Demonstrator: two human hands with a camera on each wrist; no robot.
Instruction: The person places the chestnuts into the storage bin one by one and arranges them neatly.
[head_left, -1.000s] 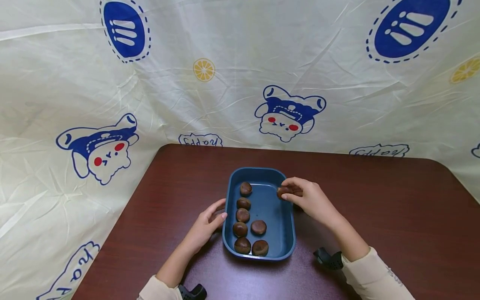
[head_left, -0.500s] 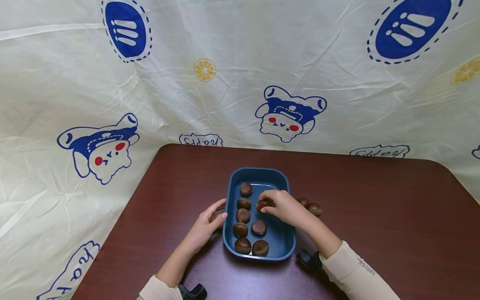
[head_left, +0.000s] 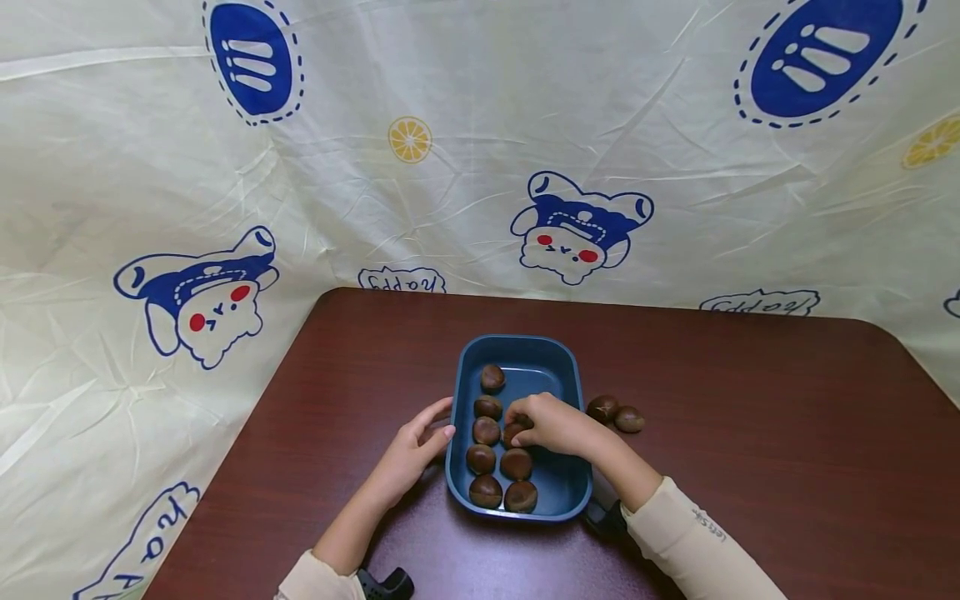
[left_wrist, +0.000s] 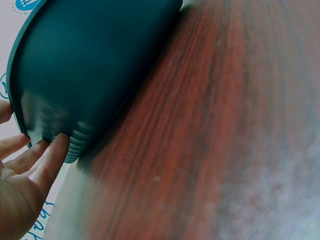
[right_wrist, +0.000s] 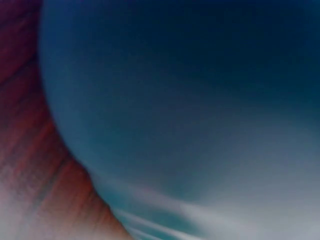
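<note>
In the head view a blue rectangular tray (head_left: 558, 492) holds several brown chestnuts. A column of them runs down its left side, with one chestnut (head_left: 492, 378) at the far end. My right hand (head_left: 555, 423) reaches over the tray's right wall and pinches a chestnut (head_left: 512, 434) between thumb and fingers, beside that column. Just below it lies another chestnut (head_left: 516, 464) of the second column. My left hand (head_left: 408, 454) rests with loosely extended fingers against the tray's left outer wall. In the left wrist view those fingertips (left_wrist: 61, 142) touch the tray's side.
Two loose chestnuts (head_left: 628, 419) lie side by side on the dark wooden table (head_left: 750, 433), right of the tray. A pale printed sheet (head_left: 450, 208) hangs behind the table's far edge. The right wrist view is filled by the blurred tray wall (right_wrist: 175, 125).
My right hand has carried a chestnut from the tray's right rim leftward and down to the second column. The chestnut below it has shifted slightly. My left hand stays in place.
</note>
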